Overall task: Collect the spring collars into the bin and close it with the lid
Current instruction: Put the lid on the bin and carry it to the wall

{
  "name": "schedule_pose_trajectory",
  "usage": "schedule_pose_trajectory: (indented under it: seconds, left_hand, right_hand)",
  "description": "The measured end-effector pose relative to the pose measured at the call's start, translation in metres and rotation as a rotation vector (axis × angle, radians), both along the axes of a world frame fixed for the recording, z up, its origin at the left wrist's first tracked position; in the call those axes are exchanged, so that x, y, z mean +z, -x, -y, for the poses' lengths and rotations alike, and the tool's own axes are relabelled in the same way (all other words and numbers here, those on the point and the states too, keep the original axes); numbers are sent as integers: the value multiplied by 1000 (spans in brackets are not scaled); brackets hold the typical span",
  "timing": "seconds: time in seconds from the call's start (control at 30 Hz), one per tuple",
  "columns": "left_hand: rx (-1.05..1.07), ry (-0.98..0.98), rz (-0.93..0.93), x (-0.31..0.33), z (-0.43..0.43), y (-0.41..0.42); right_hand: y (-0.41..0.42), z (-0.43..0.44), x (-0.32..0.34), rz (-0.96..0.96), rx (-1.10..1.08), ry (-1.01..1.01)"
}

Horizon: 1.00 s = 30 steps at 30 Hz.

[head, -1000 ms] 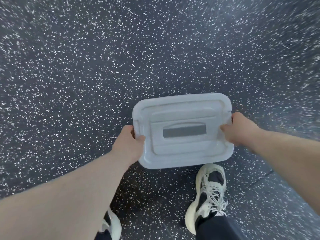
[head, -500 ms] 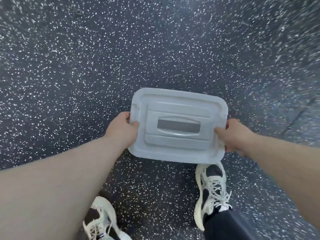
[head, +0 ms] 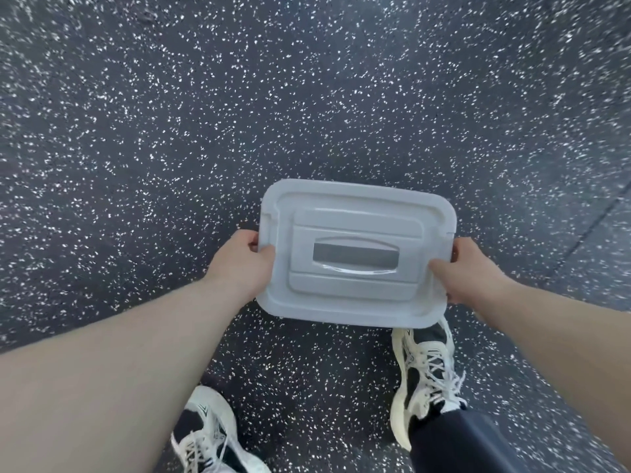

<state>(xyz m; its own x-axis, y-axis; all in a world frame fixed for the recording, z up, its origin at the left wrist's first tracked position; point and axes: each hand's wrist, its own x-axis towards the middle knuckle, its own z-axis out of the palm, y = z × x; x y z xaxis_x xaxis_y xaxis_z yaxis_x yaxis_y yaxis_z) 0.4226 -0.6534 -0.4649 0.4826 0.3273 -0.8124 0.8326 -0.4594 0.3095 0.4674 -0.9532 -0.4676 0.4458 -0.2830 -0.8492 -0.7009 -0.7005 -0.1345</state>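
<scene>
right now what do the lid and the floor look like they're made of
Lid: looks like moulded plastic, pale grey-white, smooth with a slight sheen; stepped ridges and rounded corners suggest it. Floor: probably rubber flooring, matte dark grey with white flecks, though the blur leaves that open.

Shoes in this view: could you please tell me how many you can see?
2. The left shoe is at the bottom edge, partly cut off by the frame. The right shoe is just below the lid, its toe hidden beneath it.
</scene>
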Motion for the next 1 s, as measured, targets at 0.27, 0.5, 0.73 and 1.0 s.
schedule_pose_trajectory:
  seconds: [0.27,0.5,0.73,1.0]
  left_hand:
    - [-87,-73,-43,14,5,-8]
    - [-169,-105,-28,48,34,-57]
    - [-227,-121,22,103,104,-124]
    - [-396,-111,68,175,202,-223]
  right_hand:
    - [-12,3,23,27,113,-15]
    - [-40,35,43,10,80,-46]
    - [-91,104,93,17,58,-40]
    - [-148,201,165,40,-38,-15]
